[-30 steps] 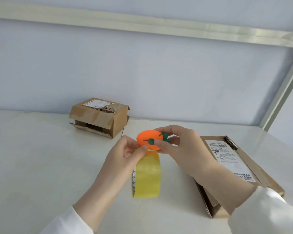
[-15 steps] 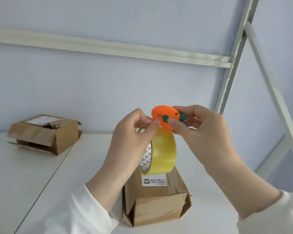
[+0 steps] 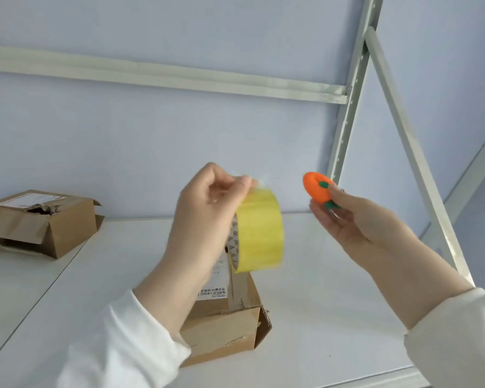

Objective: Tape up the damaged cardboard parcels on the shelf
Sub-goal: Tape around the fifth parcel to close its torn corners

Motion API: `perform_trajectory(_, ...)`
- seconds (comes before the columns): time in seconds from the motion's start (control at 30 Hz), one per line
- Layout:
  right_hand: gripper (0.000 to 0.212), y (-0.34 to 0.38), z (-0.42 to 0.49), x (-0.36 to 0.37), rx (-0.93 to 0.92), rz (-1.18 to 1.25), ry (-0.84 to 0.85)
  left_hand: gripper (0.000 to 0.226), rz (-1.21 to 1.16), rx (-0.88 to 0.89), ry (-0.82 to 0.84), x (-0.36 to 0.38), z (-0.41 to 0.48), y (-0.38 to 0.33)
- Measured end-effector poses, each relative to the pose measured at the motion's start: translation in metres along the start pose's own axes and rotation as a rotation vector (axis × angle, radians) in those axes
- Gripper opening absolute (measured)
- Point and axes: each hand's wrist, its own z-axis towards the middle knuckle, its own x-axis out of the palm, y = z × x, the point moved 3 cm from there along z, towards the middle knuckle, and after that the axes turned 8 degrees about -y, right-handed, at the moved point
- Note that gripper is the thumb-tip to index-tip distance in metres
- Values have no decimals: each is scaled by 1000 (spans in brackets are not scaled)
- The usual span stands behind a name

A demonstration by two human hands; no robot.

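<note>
1. Pale blue wall behind, white shelf (image 3: 333, 289) below, grey metal upright (image 3: 347, 107) on the right, and the two hands are apart now.
2. That is the change. Half a second ago the orange cutter (image 3: 317, 189) sat against the top of the tape roll (image 3: 259, 233) with both hands bunched together. Now the right hand (image 3: 356, 219) has carried it off to the right, well clear of the roll.
3. The left hand (image 3: 207, 208) keeps the yellow roll upright, its fingers (image 3: 241, 182) curled and pinching at the top edge. A wisp of clear film shows there, so it looks as if the tape's end is freed.
4. The right hand's fingers (image 3: 339, 197) are wrapped round the cutter, held at roll height.
5. For the task, I'd say the start of a strip is in hand and pulling it out comes next.
6. The near parcel (image 3: 221, 331) sits on the shelf right under the roll, its front corner torn and no fresh tape visible.
7. The far parcel (image 3: 39, 222), top ripped open, waits at the left edge. A second ago it sat near mid-frame and the upright was not yet in view.
</note>
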Motion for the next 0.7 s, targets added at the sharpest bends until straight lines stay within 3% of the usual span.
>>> perform_trajectory(0.07, 8, -20, 20, -26, 57, -110, -36, 24, -86, -104, -24, -10, 9, 6)
perform_trajectory(0.23, 15, -102, 45, -91, 193, -666, -91, 20, -130, -242, -55, -24, 19, 24)
perform_trajectory(0.5, 37, -122, 53, -93, -148, -1537, -114, 24, -110, -392, -47, -32, 16, 45)
perform_trajectory(0.53, 38, -113, 44, -82, -237, -1476, -115, 24, -113, -402, -42, -32, 15, 45)
perform_trajectory(0.6, 26, -96, 20, -54, -367, -1136, -26, 23, -121, -409, -30, -31, 15, 45)
perform_trajectory(0.7, 40, -85, -23, -5, -325, -821, 339, 20, -134, -402, -8, -25, 15, 45)
